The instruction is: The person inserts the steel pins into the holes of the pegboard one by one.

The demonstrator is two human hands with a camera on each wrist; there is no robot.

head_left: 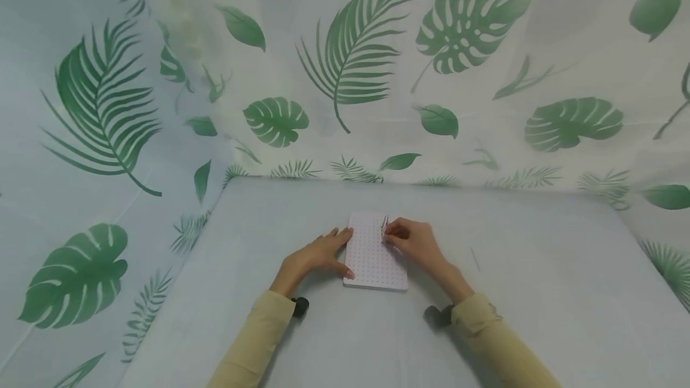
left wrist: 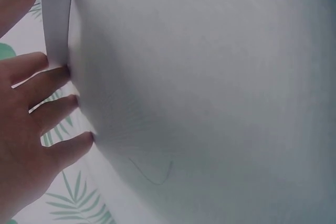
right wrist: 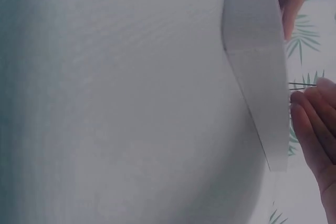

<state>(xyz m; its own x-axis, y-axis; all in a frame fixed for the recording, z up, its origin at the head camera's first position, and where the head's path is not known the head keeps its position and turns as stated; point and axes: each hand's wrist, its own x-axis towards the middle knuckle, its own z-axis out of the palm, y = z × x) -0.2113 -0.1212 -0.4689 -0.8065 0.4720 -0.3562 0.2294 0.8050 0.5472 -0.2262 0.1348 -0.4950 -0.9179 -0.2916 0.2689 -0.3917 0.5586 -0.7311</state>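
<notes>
A white rectangular board [head_left: 375, 256] with a grid of small dots lies flat on the table. My left hand [head_left: 322, 251] spreads along its left side, the thumb at the lower corner and the straight fingers at the upper edge. Near the board's upper right, my right hand [head_left: 416, 241] pinches a thin dark stick between thumb and fingertips. Several such thin sticks [head_left: 385, 223] stand up from the board there. In the right wrist view, dark sticks [right wrist: 302, 84] run between the board's face [right wrist: 257, 77] and the right fingertips [right wrist: 310, 98].
A single thin dark stick [head_left: 475, 259] lies on the white table [head_left: 539, 292], right of the right hand. Leaf-printed cloth [head_left: 345, 136] hangs behind and at the sides of the table. Dark wrist cameras [head_left: 300, 306] sit at both cuffs.
</notes>
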